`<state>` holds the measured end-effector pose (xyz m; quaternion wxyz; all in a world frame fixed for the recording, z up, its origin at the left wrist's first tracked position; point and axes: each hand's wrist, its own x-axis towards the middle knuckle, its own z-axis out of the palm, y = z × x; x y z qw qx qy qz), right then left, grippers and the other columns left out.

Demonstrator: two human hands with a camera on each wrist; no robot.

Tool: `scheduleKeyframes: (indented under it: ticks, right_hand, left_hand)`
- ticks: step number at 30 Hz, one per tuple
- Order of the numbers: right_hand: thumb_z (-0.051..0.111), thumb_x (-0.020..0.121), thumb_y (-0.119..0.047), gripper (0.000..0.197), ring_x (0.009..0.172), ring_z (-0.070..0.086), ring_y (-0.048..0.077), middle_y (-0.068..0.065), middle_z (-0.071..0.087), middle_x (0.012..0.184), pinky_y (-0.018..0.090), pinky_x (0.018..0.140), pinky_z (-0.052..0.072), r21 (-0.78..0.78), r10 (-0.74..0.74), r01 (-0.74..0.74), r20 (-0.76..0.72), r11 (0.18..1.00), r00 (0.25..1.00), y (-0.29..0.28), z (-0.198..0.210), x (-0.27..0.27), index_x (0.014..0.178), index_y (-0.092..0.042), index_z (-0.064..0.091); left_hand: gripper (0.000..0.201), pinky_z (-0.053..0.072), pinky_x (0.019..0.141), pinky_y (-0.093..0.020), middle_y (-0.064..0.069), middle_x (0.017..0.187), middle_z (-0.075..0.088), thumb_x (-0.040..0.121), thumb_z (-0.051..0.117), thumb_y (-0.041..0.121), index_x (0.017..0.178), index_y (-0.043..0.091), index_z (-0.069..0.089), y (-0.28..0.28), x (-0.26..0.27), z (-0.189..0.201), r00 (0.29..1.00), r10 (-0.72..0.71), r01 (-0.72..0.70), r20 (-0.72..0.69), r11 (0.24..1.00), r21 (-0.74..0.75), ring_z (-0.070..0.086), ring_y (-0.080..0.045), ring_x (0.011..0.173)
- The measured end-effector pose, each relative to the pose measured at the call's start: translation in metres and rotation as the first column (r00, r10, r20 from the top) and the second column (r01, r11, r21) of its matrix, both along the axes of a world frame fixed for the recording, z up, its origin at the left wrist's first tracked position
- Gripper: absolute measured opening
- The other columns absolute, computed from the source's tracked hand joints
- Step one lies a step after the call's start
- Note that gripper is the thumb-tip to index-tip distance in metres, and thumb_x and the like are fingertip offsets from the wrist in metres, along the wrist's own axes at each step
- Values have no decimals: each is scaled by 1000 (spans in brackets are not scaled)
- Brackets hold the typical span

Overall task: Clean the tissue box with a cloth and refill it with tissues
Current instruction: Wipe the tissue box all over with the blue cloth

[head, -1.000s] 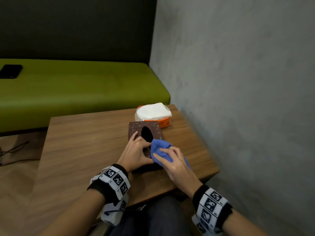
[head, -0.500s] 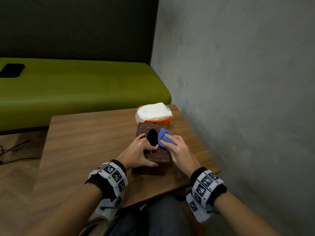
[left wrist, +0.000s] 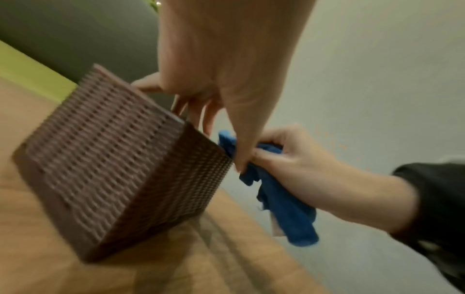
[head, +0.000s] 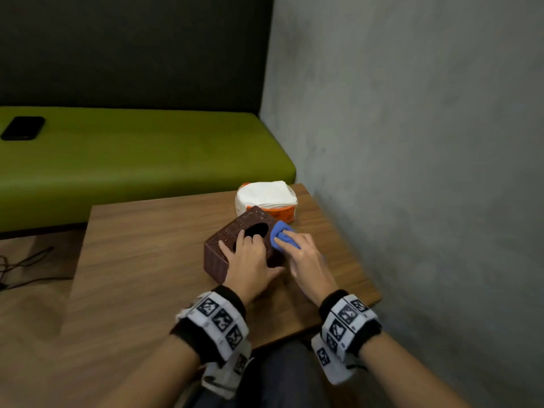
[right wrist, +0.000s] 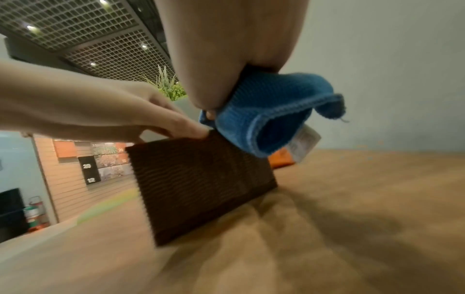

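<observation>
A brown woven tissue box (head: 232,231) (left wrist: 105,163) (right wrist: 198,187) with a dark oval slot sits turned at an angle on the wooden table (head: 141,254). My left hand (head: 250,254) (left wrist: 221,83) grips the box from above, fingers at the slot's rim and thumb down the near side. My right hand (head: 303,254) (left wrist: 284,155) holds a bunched blue cloth (head: 281,238) (left wrist: 284,201) (right wrist: 271,111) against the box's right top edge. A pack of white tissues (head: 266,197) in an orange wrapper lies just behind the box.
A grey wall (head: 412,142) runs close along the table's right side. A green bench (head: 132,160) stands behind the table, with a black phone (head: 23,128) at its far left. Cables (head: 17,269) lie on the floor at left.
The box has been turned so a corner points toward me. The right hand moved the cloth from the box's near right part up to its far right top edge.
</observation>
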<state>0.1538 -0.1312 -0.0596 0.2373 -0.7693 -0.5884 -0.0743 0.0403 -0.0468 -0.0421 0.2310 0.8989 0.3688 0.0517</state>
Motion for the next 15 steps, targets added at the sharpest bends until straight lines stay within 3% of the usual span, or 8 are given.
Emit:
scheduleKeyframes:
  ticks: [2,5,8,10,15]
  right_hand:
    - [58,72,13,47,110,48,30,18,61,119,43,89,53,-26,57,-55,48,998,997,-4,-11,-17,114,-6,63]
    - [43,76,0,43,107,41,21,12,64,117,35,86,52,-56,170,-164,142,985,975,-17,-17,-20,111,-12,66]
    - [61,68,14,48,105,45,28,16,63,116,44,85,54,-33,58,-55,97,998,994,-13,-10,7,111,-7,65]
    - [64,69,14,47,103,53,34,17,62,117,46,84,53,-30,-49,50,34,998,998,-4,-5,6,111,-6,64]
    - [66,73,9,44,107,51,30,12,61,121,36,88,49,-47,87,-85,60,995,994,-11,-11,-30,114,-9,64]
  left_hand:
    - [51,1,113,-61,-10,140,44,84,59,26,128,7,42,4,0,-11,992,46,-47,116,999,2,15,-23,144]
    - [43,-3,115,-54,-6,130,55,83,61,26,123,14,54,21,-10,-18,973,-36,47,228,998,-41,20,-19,143]
    - [56,-4,116,-50,-8,129,55,78,68,26,130,12,51,26,-16,-17,979,-116,117,166,993,5,20,-17,143]
    - [58,-4,117,-48,-8,127,56,77,69,27,130,13,50,28,-15,-17,976,-122,120,182,992,25,22,-16,142]
    - [47,-3,116,-50,-10,119,62,78,68,28,124,19,58,32,-19,-17,955,-161,170,250,985,-14,26,-18,141]
